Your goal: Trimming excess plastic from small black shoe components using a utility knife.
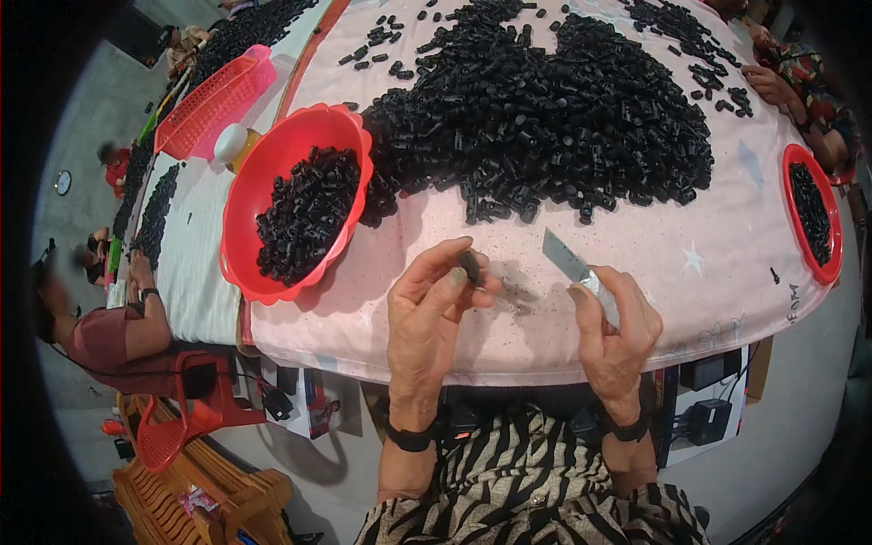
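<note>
Pale pink, cloth-covered worktop [727, 304] fills the middle. Above its near side, the left hand [427, 313] pinches a small black cylindrical piece [469, 266]; to the right, the right hand [619, 331] grips a flat grey blade [565, 257] by its silvery wrapped handle [601, 295]. Farther left, a red scalloped bowl [243, 213] holds similar black pieces [309, 218]; beyond lies a large black heap [545, 127].

Pile of parts [545, 127] on table [545, 350] behind knife [567, 258], bowl [241, 213] left, dish [826, 273] right
</note>
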A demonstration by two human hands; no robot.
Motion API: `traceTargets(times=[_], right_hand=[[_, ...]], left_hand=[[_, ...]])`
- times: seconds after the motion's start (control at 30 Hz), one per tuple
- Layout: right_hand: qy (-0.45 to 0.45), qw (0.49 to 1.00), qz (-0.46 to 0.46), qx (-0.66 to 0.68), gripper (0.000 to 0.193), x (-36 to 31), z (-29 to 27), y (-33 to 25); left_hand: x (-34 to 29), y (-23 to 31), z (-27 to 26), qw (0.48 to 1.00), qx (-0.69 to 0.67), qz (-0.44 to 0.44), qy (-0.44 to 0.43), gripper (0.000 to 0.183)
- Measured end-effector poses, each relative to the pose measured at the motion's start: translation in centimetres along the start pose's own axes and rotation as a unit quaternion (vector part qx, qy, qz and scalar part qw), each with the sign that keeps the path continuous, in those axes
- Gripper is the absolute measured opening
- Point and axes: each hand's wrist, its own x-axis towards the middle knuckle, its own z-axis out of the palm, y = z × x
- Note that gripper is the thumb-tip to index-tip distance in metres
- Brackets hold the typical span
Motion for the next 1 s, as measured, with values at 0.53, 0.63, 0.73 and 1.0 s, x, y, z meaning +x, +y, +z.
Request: traceTargets(times=[0.53,0.63,0.73,1.0], right_hand=[[-0.006,1.000,-0.021,-0.020,0.020,0.0,0.0,0.0],[-0.007,1.000,-0.013,-0.017,0.019,0.0,0.0,0.0],[-0.011,1.000,-0.012,-0.016,0.019,0.0,-0.1,0.0],[-0.013,0.999,-0.014,-0.032,0.021,-0.1,-0.2,0.0]], left_hand=[[-0.1,0.2,0.0,1.000,0.026,-0.004,-0.009,0.025],[-0.1,0.4,0.3,1.000,0.027,-0.005,0.004,0.024],[0.0,0.6,0.2,1.000,-0.003,-0.016,0.005,0.023],[0.0,0.7,0.7,0.998,-0.012,-0.055,0.014,0.025]])
